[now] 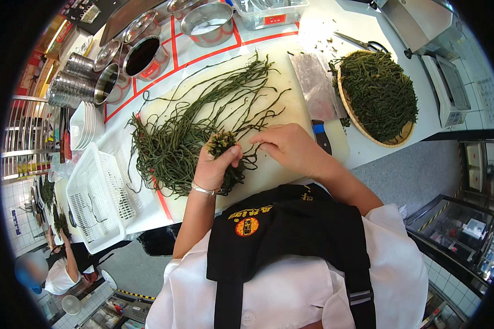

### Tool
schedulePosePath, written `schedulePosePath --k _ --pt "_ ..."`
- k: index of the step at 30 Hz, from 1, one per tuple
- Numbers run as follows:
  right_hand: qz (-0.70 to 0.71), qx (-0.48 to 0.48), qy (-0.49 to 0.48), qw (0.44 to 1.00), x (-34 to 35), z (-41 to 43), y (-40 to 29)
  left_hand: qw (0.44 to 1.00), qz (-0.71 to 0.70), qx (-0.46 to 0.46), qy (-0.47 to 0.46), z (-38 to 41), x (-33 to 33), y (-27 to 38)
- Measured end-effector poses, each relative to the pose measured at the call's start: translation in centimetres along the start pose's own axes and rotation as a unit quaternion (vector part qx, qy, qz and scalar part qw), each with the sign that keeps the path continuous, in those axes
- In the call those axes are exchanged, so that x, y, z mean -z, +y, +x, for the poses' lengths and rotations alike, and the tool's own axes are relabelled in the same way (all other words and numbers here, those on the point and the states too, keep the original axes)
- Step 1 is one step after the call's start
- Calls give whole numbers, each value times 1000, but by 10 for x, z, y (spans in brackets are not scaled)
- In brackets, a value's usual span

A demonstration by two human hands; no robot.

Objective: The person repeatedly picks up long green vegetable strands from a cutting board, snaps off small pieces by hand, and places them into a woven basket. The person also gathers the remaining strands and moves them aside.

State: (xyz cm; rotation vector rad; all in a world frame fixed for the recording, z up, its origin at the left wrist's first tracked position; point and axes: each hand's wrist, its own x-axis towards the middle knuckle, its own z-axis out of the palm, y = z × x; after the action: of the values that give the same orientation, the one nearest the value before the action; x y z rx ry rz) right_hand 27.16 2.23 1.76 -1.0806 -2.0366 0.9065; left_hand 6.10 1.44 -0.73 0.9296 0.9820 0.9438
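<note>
My left hand (219, 161), with a bracelet at the wrist, grips a bundle of long dark green strands that look like pickled long beans (220, 142). The bundle's ends point up out of the fist. Just right of it is my right hand (286, 146), thumb and forefinger close together beside some loose strands; whether a strand is pinched there is unclear. More long beans (168, 148) lie tangled and spread across the pale cutting board (280, 164). A cleaver (316, 88) rests on the board's right side, its black and blue handle towards me.
A round woven basket (348, 111) at right holds a heap of cut green pieces (380, 90). Scissors (362, 42) lie behind it, beside a scale (448, 92). At left stand a white perforated basket (94, 197), stacked white bowls (86, 125) and metal pots (146, 57). Another person (61, 267) works far left.
</note>
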Motion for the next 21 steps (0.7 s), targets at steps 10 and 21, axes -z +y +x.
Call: schedulePosePath --k 10,21 --pt "-39 -8 76 996 -4 11 -21 997 50 -9 -56 3 -12 -3" --pt "53 18 56 997 -6 11 -15 995 30 6 -90 4 -9 -4"
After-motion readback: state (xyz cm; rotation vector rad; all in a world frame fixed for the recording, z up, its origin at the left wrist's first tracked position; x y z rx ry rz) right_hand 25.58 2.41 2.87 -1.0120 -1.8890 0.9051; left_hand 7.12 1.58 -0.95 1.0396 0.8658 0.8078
